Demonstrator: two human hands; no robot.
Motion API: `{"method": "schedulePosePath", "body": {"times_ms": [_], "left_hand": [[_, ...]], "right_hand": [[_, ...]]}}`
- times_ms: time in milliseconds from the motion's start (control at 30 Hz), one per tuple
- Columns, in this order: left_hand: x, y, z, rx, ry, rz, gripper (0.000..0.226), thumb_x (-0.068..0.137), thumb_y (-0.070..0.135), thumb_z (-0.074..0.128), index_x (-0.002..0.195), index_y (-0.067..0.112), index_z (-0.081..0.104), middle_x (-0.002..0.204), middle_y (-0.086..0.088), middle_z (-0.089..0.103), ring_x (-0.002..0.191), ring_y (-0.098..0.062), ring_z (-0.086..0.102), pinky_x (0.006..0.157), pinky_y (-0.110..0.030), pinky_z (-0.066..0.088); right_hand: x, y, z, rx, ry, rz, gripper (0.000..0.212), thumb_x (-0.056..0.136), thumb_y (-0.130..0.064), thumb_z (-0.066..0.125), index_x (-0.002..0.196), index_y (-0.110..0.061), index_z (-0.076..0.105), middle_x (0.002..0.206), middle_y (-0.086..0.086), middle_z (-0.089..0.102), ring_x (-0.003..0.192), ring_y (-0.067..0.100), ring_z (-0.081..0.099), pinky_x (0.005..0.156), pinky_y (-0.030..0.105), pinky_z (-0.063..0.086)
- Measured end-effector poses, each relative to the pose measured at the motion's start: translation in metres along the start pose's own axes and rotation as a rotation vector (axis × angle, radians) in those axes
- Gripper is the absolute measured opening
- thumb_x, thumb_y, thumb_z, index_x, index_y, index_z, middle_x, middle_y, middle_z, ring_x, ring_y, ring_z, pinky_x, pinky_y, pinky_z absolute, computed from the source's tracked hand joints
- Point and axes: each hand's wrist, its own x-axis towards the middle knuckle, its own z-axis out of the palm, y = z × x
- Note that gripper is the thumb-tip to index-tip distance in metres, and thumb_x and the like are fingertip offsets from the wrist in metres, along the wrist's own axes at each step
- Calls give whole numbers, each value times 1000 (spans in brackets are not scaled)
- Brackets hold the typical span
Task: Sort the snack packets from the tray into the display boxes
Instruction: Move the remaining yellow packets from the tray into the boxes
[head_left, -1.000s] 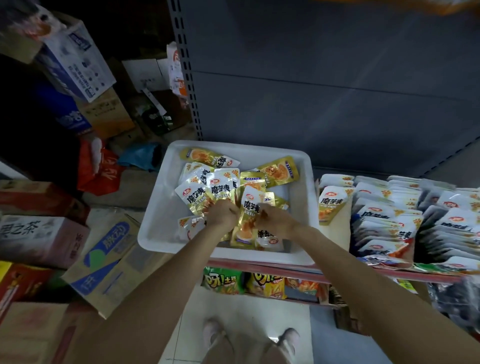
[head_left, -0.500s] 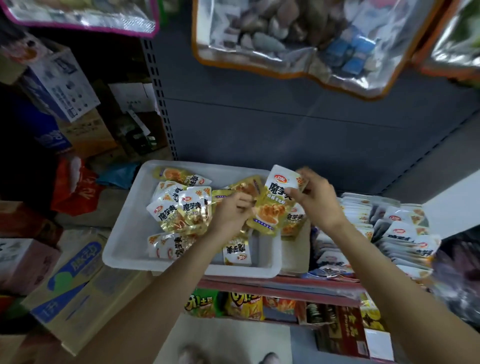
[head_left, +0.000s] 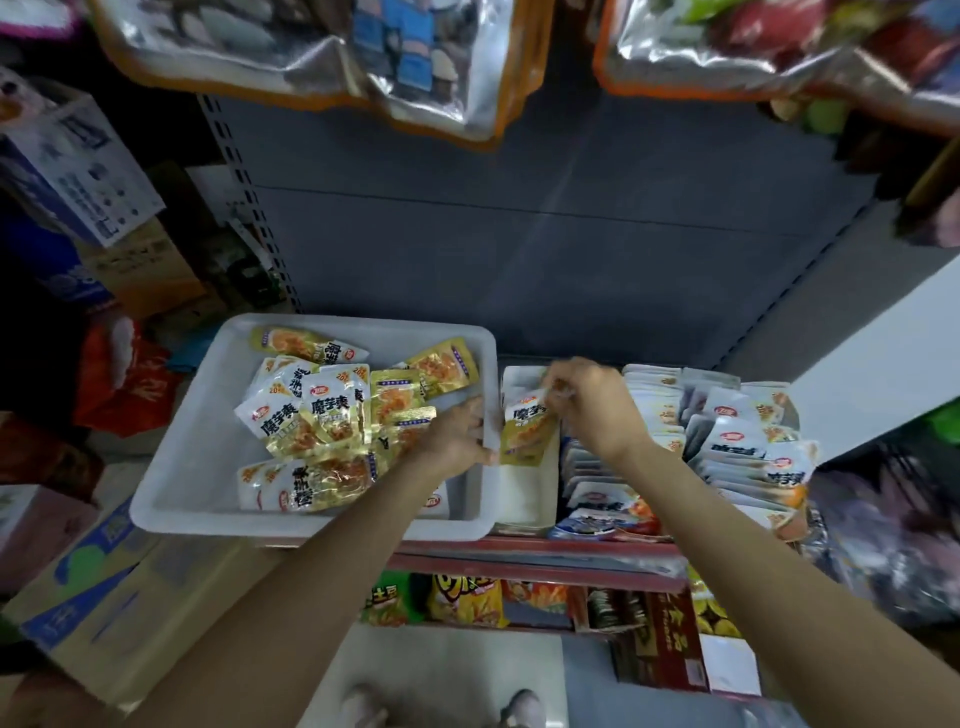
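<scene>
You are putting one gold snack packet (head_left: 525, 427) into the white display box (head_left: 524, 493) that sits just beside the tray (head_left: 176, 488), on its right side. To do this step well, I think you should stand the packet up straight and slide it down behind the box's front wall, with the name side facing you like the rows in the boxes (head_left: 727, 447) further right. Push it back so it leans on the packets already at the far end of the box. Let go only when it stays up by itself.

Your right hand (head_left: 589, 402) is over the top of the packet. Its fingers are curled and pinch the packet's top edge. The hand looks a bit blurry, so I cannot tell which fingers do the pinching.

Your left hand (head_left: 457, 434) is at the right wall of the tray, with its fingertips touching the packet's left edge. The fingers look bent, and they seem to steady the packet more than grip it. I cannot tell whether they really pinch it.

Many more packets (head_left: 311, 415) lie in a loose pile in the tray, so most of the sorting is not yet done.
</scene>
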Motion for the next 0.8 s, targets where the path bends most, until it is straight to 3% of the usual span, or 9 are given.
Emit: {"method": "schedulePosePath", "body": {"times_ms": [133,233,333,467,533,667,733,800], "left_hand": [[-2,1,2,-8,0,13,78,81,-13,61,146,10,24,137,-15,46,121,-20,46,80,-17,40],[-2,-1,0,-12,8,0,77,81,-12,62,146,13,28,132,-13,50,105,-10,46,76,-14,41],[2,-4,-1,8,30,-15,82,79,-8,66,147,14,26,134,-12,50,115,-17,50,86,-22,43],[0,-12,0,43,62,16,74,81,-2,68,144,12,31,134,-12,51,119,-26,52,98,-32,44],[-3,-20,-1,74,67,50,66,84,1,65,142,9,35,131,-15,53,114,-27,56,97,-36,46],[-12,-42,-29,206,180,110,44,87,7,63,129,6,51,123,-11,61,109,-21,58,85,-21,44],[-14,-58,-50,249,253,91,36,87,6,62,123,6,56,119,-10,63,107,-19,60,80,-17,42],[-15,-78,-72,292,286,53,35,88,5,60,122,6,56,123,-9,61,110,-21,58,86,-23,44]], "right_hand": [[-1,-1,10,-358,-70,-44,21,89,-15,52,107,-18,62,107,6,60,99,30,59,72,32,42],[-2,-3,15,-477,-52,-62,35,88,-10,52,121,-22,57,117,4,58,111,26,54,84,31,41],[-1,-5,22,-540,-74,-85,41,85,-3,52,124,-17,54,121,7,55,117,28,49,91,34,39],[-3,-7,30,-507,-83,-88,38,86,-5,53,122,-14,53,122,8,53,121,27,46,93,36,38],[-5,-13,32,-440,-27,-128,36,79,-3,62,113,-13,61,112,9,57,111,31,53,87,37,44],[-5,-37,44,-298,55,-225,36,57,2,78,91,-8,69,88,11,62,81,34,63,61,39,54],[-4,-58,53,-251,21,-272,36,62,0,77,95,-10,68,95,10,62,82,32,63,60,35,54],[-2,-80,67,-181,-100,-252,27,82,-7,63,109,-11,62,111,9,56,94,30,61,71,35,52]]}}
